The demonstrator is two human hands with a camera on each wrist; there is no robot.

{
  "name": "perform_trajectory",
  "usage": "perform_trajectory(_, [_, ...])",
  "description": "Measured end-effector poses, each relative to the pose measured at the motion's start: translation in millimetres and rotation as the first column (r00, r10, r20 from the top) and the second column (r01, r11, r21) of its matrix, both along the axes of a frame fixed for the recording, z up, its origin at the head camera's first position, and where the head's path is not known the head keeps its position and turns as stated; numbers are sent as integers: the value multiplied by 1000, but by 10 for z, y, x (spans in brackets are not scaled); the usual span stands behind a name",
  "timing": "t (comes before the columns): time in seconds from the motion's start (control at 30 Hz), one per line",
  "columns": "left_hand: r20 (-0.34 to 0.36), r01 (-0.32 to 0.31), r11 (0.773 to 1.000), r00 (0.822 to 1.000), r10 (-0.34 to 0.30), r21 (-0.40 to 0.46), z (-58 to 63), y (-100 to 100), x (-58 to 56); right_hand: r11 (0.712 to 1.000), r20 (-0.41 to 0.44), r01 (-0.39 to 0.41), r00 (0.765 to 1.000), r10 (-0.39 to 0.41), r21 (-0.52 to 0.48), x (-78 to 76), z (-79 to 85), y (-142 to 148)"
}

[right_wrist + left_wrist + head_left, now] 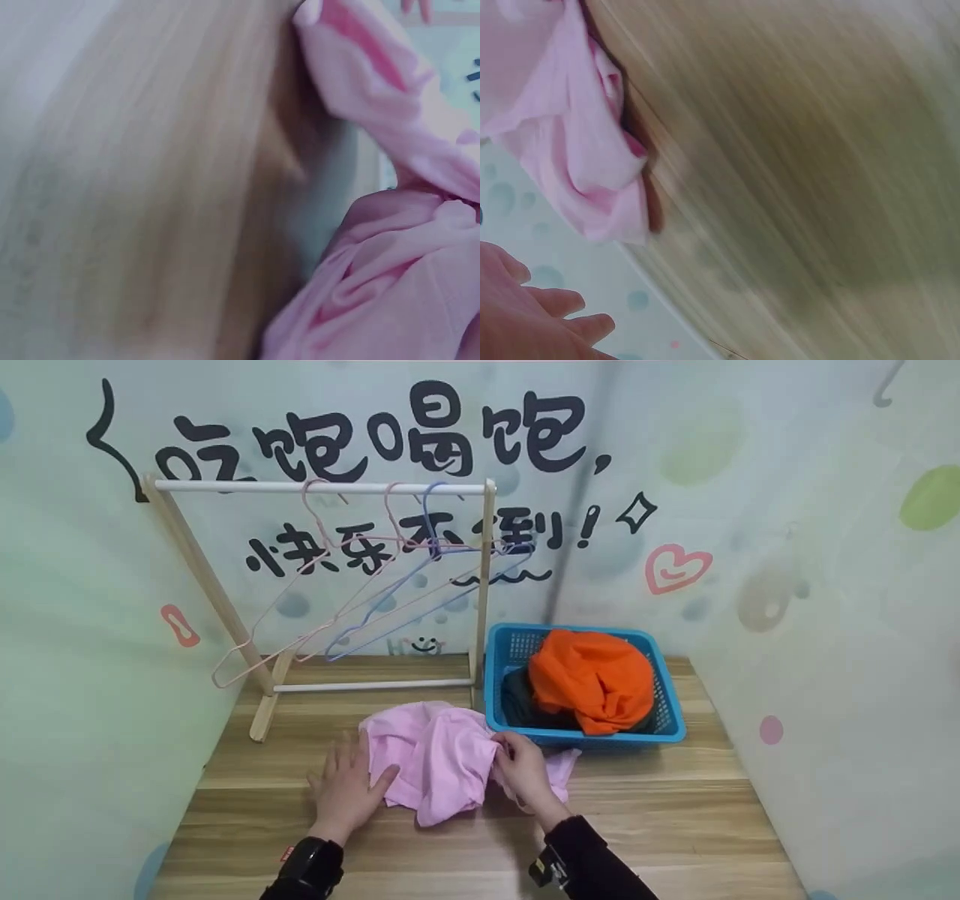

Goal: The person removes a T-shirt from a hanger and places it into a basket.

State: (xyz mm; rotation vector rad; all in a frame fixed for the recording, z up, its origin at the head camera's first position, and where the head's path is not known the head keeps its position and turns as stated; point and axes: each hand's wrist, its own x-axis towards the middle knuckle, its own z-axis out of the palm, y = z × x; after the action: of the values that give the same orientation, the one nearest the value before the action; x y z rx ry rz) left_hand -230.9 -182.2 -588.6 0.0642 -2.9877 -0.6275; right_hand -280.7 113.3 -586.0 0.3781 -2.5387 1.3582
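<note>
A crumpled pink cloth (431, 757) lies bunched on the wooden table, in front of the blue basket's left corner. My right hand (523, 771) pinches its right side between thumb and fingers, and a loose end hangs out beyond the wrist. At the cloth's left edge is my left hand (346, 786), fingers spread and thumb reaching over the fabric. The left wrist view has those straight fingers (562, 304) below the pink folds. In the right wrist view, folds of the pink cloth (390, 285) fill the right side and cover most of the holding hand.
A wooden rack (208, 577) with a white rail stands behind, carrying pink hangers (259, 619) and a blue hanger (390, 600). The blue basket (585, 739) at the back right contains an orange cloth (596, 679) and a dark cloth (521, 701). Printed walls enclose the table (675, 825).
</note>
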Motion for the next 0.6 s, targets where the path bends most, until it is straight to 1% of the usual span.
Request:
perform_trajectory(0.1, [-28, 19, 1000, 999, -19, 4, 24, 54, 1, 998, -11, -25, 1000, 25, -63, 1, 166, -47])
perform_trajectory(0.17, [-42, 31, 999, 999, -30, 11, 41, 87, 7, 994, -34, -44, 999, 41, -98, -18, 301, -62])
perform_trajectory(0.23, [-44, 45, 999, 998, -44, 17, 52, 118, 14, 987, -43, -59, 998, 53, -149, -43, 462, -64])
perform_trajectory(0.3, [-46, 61, 998, 997, -60, 20, 60, 148, 24, 979, -29, -53, 998, 48, -197, -75, 635, -48])
perform_trajectory(0.43, [-69, 94, 996, 993, -94, 2, 51, 207, 46, 953, -10, -24, 1000, 22, -303, -156, 1024, 20])
perform_trajectory(0.6, [-101, 128, 992, 987, -128, -5, 3, 272, 72, 913, -65, -6, 998, -22, -407, -282, 1490, 187])
